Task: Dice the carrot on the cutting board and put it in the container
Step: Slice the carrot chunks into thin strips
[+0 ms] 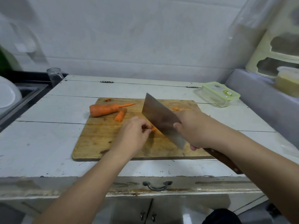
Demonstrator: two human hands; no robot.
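Dicing underway: left hand pinching small orange carrot piece, right hand clamped on wide steel cleaver alongside it; thick carrot stub beyond left hand, lidded clear plastic container beyond right; next, probably a downward cut clear of fingertips.
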